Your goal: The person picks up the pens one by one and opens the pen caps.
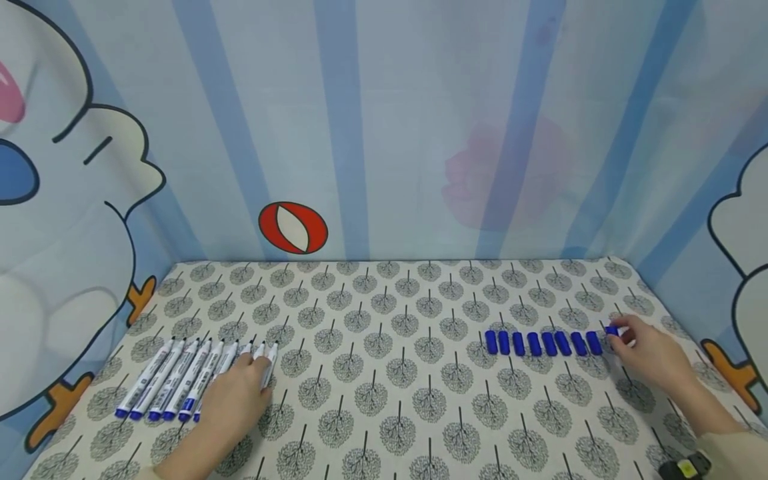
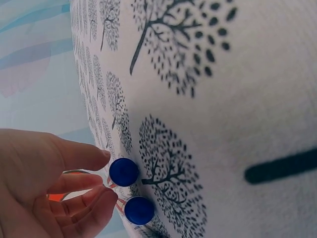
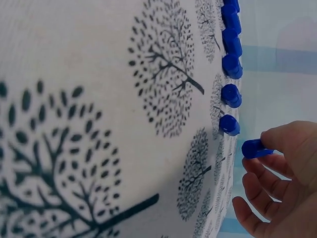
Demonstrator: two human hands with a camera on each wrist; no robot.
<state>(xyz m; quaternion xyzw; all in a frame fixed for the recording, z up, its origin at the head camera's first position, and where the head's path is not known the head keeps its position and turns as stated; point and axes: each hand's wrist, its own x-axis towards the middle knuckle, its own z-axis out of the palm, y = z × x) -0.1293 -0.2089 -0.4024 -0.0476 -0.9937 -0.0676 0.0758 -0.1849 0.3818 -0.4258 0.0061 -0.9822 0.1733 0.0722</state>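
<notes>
On the left of the table, uncapped white markers [image 1: 171, 380] with dark tips and blue ends lie side by side in a row. My left hand [image 1: 231, 397] is at the row's right end, its thumb and fingers about the rightmost marker [image 1: 272, 360]. Two blue marker ends [image 2: 124, 172] show beside the fingertips in the left wrist view; the hand hides part of the bodies. Over on the right, several blue marker caps [image 1: 534, 344] form another row. My right hand [image 1: 651, 353] pinches one blue cap [image 3: 256, 148] between thumb and index finger, just beyond that row's right end.
A white cloth printed with dark trees covers the table [image 1: 384, 413]. Behind it hangs a blue-striped curtain [image 1: 396, 133] with cartoon figures, which also closes off both sides. A dark band with a yellow-green patch [image 1: 687, 467] is near the right sleeve.
</notes>
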